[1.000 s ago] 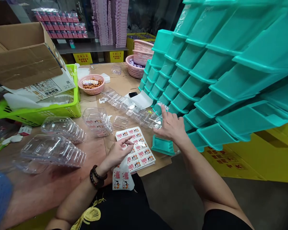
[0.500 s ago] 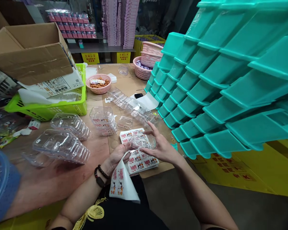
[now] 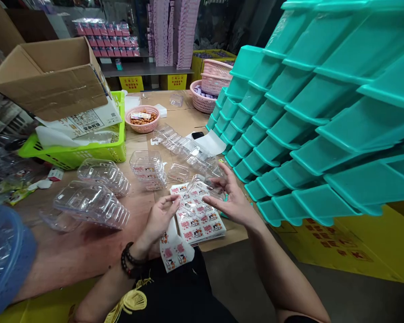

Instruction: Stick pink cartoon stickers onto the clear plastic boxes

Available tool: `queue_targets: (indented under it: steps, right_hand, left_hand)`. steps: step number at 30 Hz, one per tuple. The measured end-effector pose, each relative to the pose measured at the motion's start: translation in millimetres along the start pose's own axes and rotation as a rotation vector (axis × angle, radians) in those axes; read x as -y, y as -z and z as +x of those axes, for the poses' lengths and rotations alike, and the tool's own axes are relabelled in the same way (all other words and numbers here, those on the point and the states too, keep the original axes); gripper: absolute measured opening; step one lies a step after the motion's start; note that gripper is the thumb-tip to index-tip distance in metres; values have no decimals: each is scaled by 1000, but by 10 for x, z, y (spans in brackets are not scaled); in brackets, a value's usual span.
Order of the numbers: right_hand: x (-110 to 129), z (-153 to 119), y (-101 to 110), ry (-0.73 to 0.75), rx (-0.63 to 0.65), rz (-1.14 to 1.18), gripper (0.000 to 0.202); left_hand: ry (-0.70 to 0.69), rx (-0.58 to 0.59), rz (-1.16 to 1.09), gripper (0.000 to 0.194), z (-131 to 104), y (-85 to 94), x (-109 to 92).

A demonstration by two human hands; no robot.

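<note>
A clear plastic box (image 3: 199,190) is in my right hand (image 3: 231,197), its thumb and fingers closed around the near right side. My left hand (image 3: 162,217) is to the left of the box, thumb and index fingertip pressed together; any small thing between them is too small to make out. From under that hand hangs a curled sticker sheet (image 3: 175,252) with cat pictures and pink print, seemingly held by the lower fingers. Beneath the box lies a stack of similar sticker sheets (image 3: 202,224) on the table.
Clear boxes (image 3: 90,204) stand nested at left, others with stickers (image 3: 148,170) nearer the middle. Teal bins (image 3: 289,134) tower at right. Behind are a pink basket (image 3: 143,119) of small brown items, a green basket (image 3: 74,154), a cardboard box (image 3: 54,85) and a phone (image 3: 198,135).
My left hand has drawn back a little from the clear box, and the sticker sheet has swung and curled under it. My right hand has shifted slightly right with the box.
</note>
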State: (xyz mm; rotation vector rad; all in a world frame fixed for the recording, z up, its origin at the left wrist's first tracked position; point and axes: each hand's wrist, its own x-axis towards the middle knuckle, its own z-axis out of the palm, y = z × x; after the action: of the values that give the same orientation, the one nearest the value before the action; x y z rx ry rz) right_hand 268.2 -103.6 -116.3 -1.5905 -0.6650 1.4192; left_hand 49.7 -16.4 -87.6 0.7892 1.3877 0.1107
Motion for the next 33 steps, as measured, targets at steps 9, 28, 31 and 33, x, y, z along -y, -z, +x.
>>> queue_targets:
  steps: [9,28,31,33]
  right_hand:
    - [157,77,-84,107,126,-101,96]
    - [368,80,-261,-178,205,165,48]
    - [374,113,-240,-181,242,128,51]
    - [383,127,-229,-184,272,105,52]
  left_hand:
    - [349,450,-564,39,-45,-50,-59]
    - [424,375,-738,46,-83,-225,-95]
    - [390,399,-715,46,-91,-231,-116]
    - [367,426,-685,45,-98,-230,-132]
